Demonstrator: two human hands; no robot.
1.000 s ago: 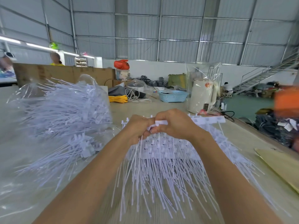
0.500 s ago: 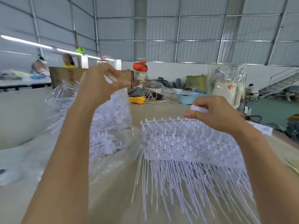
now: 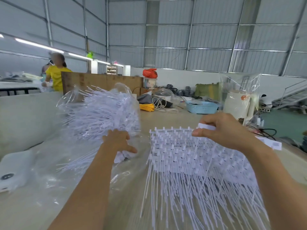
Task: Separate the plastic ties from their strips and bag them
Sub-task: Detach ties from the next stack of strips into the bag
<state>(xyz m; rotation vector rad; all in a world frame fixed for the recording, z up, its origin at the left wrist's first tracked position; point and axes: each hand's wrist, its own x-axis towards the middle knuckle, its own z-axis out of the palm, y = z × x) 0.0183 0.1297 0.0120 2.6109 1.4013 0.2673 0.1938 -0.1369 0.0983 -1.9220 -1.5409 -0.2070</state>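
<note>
the stack of white plastic ties [image 3: 196, 163], joined on strips, lies on the table [image 3: 290, 165] before the person. they look light, thin and springy, tails liable to tangle; best taken by the stiff header strip [image 3: 206, 127], which the right hand [image 3: 222, 130] pinches. the left hand [image 3: 118, 141], fingers loose, rests at the clear bag [image 3: 99, 107] of loose ties.

We see a pale wooden table [image 3: 166, 116]; on it lies a clear plastic bag [image 3: 93, 113] stuffed with white ties; beside it a stack of tie strips [image 3: 191, 163]; farther back a yellow cord coil [image 3: 147, 107], a blue basket [image 3: 201, 107], a white appliance [image 3: 239, 105] wrapped in plastic.
</note>
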